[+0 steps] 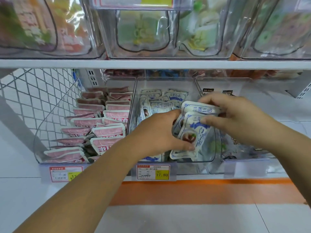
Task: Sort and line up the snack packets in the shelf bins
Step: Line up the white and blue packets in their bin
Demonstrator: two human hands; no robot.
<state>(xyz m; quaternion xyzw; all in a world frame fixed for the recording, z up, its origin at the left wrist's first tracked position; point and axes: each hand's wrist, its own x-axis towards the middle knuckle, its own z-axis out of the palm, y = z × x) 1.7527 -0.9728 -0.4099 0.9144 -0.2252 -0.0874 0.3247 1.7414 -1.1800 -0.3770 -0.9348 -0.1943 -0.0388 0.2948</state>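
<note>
Packets (199, 132) gripped between left hand (159, 134) and right hand (235, 117).

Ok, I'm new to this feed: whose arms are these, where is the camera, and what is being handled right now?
There is no machine here. These are a person's two bare hands, seen by one wide-angle camera worn on their head, looking forward and down at a shop shelf. The left hand and the right hand both grip a small bunch of blue-and-white packets over the middle clear bin, which holds more of the same. The left bin holds pink packets in rough rows. The right bin holds darker packets, too blurred to read. A price tag marked 17.80 hangs below the middle bin. More clear bins sit on the shelf above.
</note>
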